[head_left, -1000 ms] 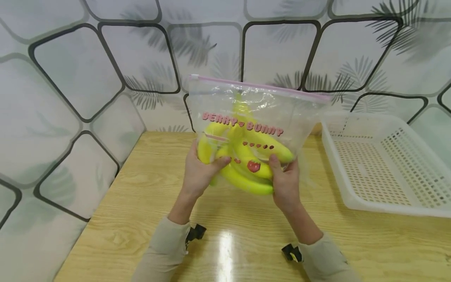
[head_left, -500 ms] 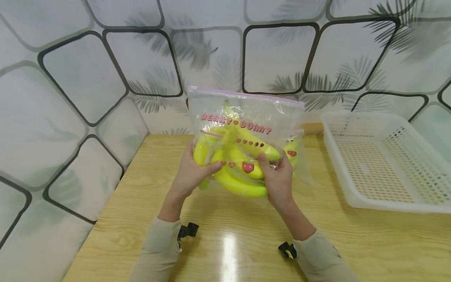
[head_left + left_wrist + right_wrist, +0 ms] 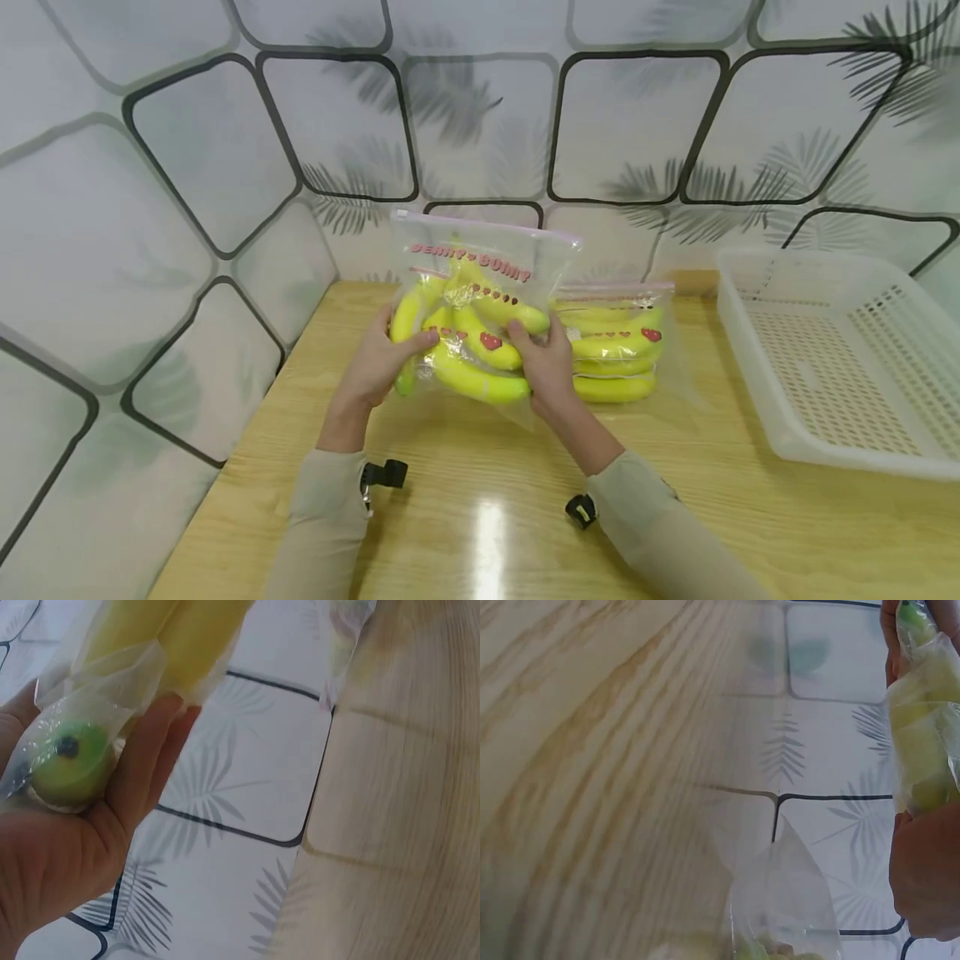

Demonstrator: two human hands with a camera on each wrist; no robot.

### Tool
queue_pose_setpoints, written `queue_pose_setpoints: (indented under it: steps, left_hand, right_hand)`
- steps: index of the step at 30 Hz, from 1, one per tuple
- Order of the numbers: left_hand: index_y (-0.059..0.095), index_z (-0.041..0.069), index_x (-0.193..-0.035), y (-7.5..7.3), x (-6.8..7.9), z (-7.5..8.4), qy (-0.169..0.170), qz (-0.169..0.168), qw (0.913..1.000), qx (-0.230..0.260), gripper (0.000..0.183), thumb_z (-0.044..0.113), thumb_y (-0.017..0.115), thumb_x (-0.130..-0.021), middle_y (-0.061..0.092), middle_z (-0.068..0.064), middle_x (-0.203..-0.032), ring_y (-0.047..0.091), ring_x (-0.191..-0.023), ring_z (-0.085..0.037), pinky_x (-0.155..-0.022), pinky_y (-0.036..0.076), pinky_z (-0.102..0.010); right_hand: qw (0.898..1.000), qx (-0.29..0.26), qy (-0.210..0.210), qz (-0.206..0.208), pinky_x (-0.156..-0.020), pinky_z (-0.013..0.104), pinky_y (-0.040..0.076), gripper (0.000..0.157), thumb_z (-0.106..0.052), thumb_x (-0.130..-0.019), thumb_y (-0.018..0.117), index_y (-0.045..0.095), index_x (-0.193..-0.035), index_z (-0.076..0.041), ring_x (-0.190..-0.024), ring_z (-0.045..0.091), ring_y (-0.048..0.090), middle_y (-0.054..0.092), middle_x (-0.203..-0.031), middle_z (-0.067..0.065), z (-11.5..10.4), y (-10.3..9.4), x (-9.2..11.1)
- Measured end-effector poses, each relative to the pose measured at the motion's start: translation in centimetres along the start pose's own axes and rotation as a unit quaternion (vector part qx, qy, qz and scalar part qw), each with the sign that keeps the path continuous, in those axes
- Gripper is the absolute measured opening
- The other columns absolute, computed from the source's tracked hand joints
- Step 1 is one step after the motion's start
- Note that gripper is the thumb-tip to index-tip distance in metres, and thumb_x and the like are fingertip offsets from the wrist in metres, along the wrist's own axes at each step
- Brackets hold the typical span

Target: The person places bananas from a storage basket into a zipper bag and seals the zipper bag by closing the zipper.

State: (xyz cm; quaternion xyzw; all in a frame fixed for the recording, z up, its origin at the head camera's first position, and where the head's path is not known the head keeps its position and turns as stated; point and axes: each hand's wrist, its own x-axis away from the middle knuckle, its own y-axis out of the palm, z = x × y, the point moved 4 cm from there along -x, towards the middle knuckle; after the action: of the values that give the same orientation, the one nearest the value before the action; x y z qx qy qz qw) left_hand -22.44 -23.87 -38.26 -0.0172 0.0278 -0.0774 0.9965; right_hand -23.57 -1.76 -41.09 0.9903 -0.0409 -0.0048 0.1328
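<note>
A clear zip bag [image 3: 480, 233] with a pink top edge and red printed lettering holds several yellow bananas [image 3: 480, 379]. My left hand [image 3: 372, 360] grips its left side, thumb across the front, as the left wrist view also shows around a greenish banana tip [image 3: 75, 761]. On the right side, my right hand [image 3: 547, 362] holds the bag with the thumb in front; its other fingers are mostly hidden behind. The bag is upright, raised off the table. Just right of my right hand, a second zip bag of bananas [image 3: 615, 358] sits on the table.
A white perforated plastic basket [image 3: 757, 392] stands on the right of the wooden table [image 3: 442, 517]. Behind the table rises a wall [image 3: 630, 125] with a leaf and line pattern, and another wall [image 3: 180, 167] closes the left side.
Both hands have carried the held bag leftward and somewhat lower in the head view. The second bag of bananas, hidden behind it before, now shows on the right.
</note>
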Motion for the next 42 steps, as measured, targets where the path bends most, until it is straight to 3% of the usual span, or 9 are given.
queue_pose_setpoints:
  steps: [6,12,16,20,23,28,30,33,42]
  left_hand:
    - [0.031,0.0,-0.143,-2.0,-0.7,-1.4,-0.06,0.047,0.9961,-0.044,0.063,0.018,0.067,-0.094,0.054,-0.021,-0.121,0.066,-0.088,-0.017,-0.074,0.058,-0.03]
    - [0.03,-0.005,-0.142,-3.5,-1.7,-3.4,-0.124,0.019,0.9867,-0.103,0.066,0.023,0.066,-0.095,0.055,-0.022,-0.12,0.066,-0.084,-0.015,-0.072,0.057,-0.026]
    - [0.03,-0.009,-0.142,-3.9,-2.1,-4.6,-0.148,0.006,0.9781,-0.146,0.07,0.026,0.067,-0.094,0.056,-0.024,-0.121,0.065,-0.088,-0.02,-0.076,0.057,-0.029]
    - [0.016,-0.006,-0.151,-4.3,-2.2,-4.7,-0.132,0.02,0.9612,-0.241,0.088,0.035,0.068,-0.093,0.038,-0.035,-0.14,0.052,-0.12,-0.042,-0.101,0.047,-0.05]
    - [0.001,0.001,-0.157,-4.2,-2.4,-4.2,-0.086,0.011,0.9306,-0.356,0.098,0.04,0.065,-0.094,0.011,-0.037,-0.154,0.02,-0.141,-0.053,-0.112,0.025,-0.065]
    - [-0.006,0.0,-0.158,-2.9,-2.6,-4.4,-0.015,-0.082,0.8645,-0.496,0.085,0.045,0.043,-0.104,-0.012,-0.027,-0.162,-0.007,-0.148,-0.049,-0.115,0.007,-0.066]
    - [-0.006,0.0,-0.157,-2.5,-2.6,-5.0,-0.023,-0.112,0.8437,-0.525,0.083,0.052,0.033,-0.105,-0.011,-0.024,-0.163,-0.008,-0.149,-0.045,-0.116,0.007,-0.065]
    - [-0.007,0.002,-0.157,-2.1,-2.7,-5.6,-0.046,-0.124,0.8195,-0.557,0.088,0.063,0.024,-0.102,-0.009,-0.021,-0.164,-0.008,-0.15,-0.042,-0.115,0.008,-0.067]
    - [-0.009,0.008,-0.158,-2.1,-3.4,-5.5,-0.073,-0.123,0.8081,-0.571,0.089,0.067,0.022,-0.1,-0.009,-0.018,-0.164,-0.009,-0.15,-0.04,-0.113,0.008,-0.071]
  right_hand:
    - [0.995,0.066,0.072,0.006,-0.11,0.038,0.04,0.059,-0.025,-0.097,0.065,0.04,-0.149,-0.011,-0.127,0.028,0.052,0.05,-0.142,0.01,2.2,1.6,-1.6]
    - [0.985,0.106,0.138,-0.006,-0.111,0.041,0.04,0.058,-0.025,-0.099,0.061,0.039,-0.145,0.0,-0.13,0.033,0.049,0.048,-0.142,0.019,4.1,2.5,-2.2]
    - [0.977,0.162,0.139,-0.027,-0.107,0.042,0.043,0.058,-0.015,-0.094,0.066,0.037,-0.141,0.005,-0.127,0.035,0.05,0.047,-0.138,0.023,4.7,2.4,-2.1]
    - [0.967,0.236,0.081,-0.047,-0.102,0.046,0.047,0.077,-0.008,-0.086,0.07,0.026,-0.149,-0.001,-0.129,0.039,0.045,0.039,-0.143,0.024,4.3,2.7,-1.9]
    - [0.931,0.358,0.012,-0.067,-0.105,0.054,0.043,0.091,-0.015,-0.088,0.069,0.012,-0.159,-0.011,-0.139,0.045,0.031,0.019,-0.157,0.024,3.7,3.3,-1.8]
    - [0.787,0.586,-0.07,-0.181,-0.117,0.059,0.019,0.077,-0.046,-0.103,0.046,0.008,-0.161,-0.012,-0.149,0.045,0.003,-0.001,-0.165,0.021,3.7,4.7,-1.2]
    - [0.748,0.619,-0.065,-0.23,-0.119,0.059,0.011,0.075,-0.055,-0.104,0.033,0.009,-0.161,-0.012,-0.15,0.044,-0.003,-0.002,-0.165,0.02,3.9,5.0,-1.0]
    - [0.727,0.63,-0.038,-0.271,-0.119,0.06,0.007,0.078,-0.065,-0.101,0.024,0.006,-0.161,-0.018,-0.15,0.043,-0.007,-0.005,-0.164,0.02,4.2,5.0,-1.1]
    - [0.692,0.648,-0.012,-0.318,-0.116,0.066,0.004,0.085,-0.075,-0.095,0.02,0.001,-0.161,-0.026,-0.149,0.04,-0.014,-0.015,-0.164,0.015,4.1,4.7,-2.2]
